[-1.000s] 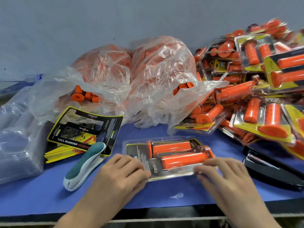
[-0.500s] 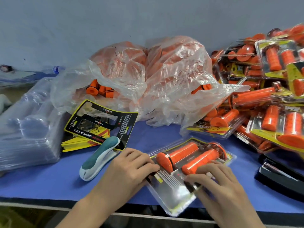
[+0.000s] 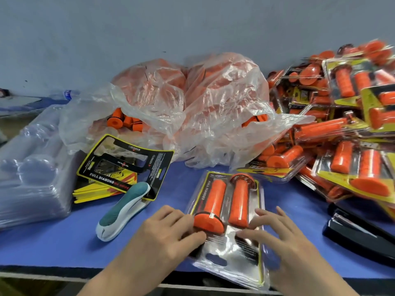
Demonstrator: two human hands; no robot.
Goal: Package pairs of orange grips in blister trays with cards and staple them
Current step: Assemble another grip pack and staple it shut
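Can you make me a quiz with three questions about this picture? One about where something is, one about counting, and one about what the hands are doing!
1. Where does the teal-and-white stapler lie?
A. Left of the blister pack
B. On the pile of finished packs
C. Inside the plastic bag

2. How many orange grips are in that pack?
A. One
B. Two
C. Four

3. What are the left hand and right hand doing?
A. Squeezing a stapler
B. Reaching into a bag
C. Both touching the pack

Answers:
1 A: it rests on the blue table, off the pack's left side.
2 B: two grips lie side by side under the clear cover.
3 C: the left hand grips the pack's left edge, and the right hand's spread fingers rest on top.
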